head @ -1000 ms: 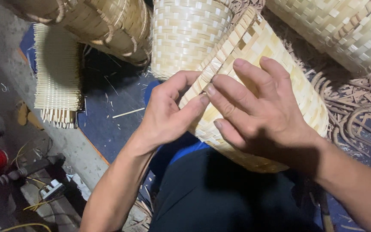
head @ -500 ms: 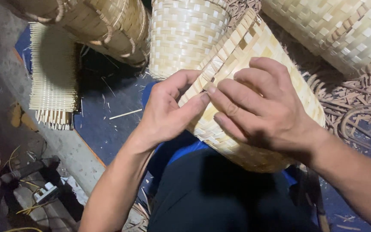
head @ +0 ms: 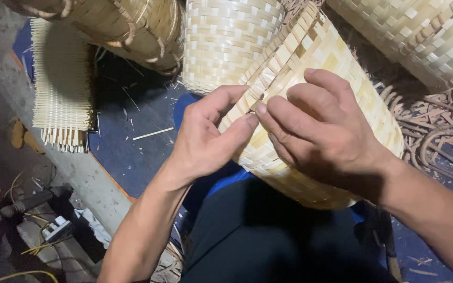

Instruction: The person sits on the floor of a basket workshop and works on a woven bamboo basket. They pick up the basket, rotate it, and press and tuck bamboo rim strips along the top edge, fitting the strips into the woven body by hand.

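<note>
Four woven baskets fill the top of your view: a pale one at the top right corner (head: 425,36), a darker one with a bound rim at the top left (head: 127,26), an upright pale one in the middle (head: 226,42), and the basket (head: 342,73) you work on, which lies tilted across your lap from the top centre down to the right. Under them spreads a blue mat (head: 132,141), and its orange edge runs diagonally beside a grey floor strip (head: 79,178) on your left. One flat woven panel (head: 61,89) with loose strip ends lies on that mat edge, well apart from your hands. Your right hand (head: 321,131) lies spread over the basket's side, fingers bent, fingertips pressing the weave at its ridge. Your left hand (head: 205,136) is half closed, thumb and forefinger pinched on the same ridge, touching the right fingertips; whether a loose strip sits between them, you cannot tell. A pile of brown shavings (head: 436,131) crowds the right. One thin splint (head: 153,133) lies alone on the mat, left of your left hand, where there is open room. Small tools and yellow wire (head: 27,209) clutter the lower left corner.
</note>
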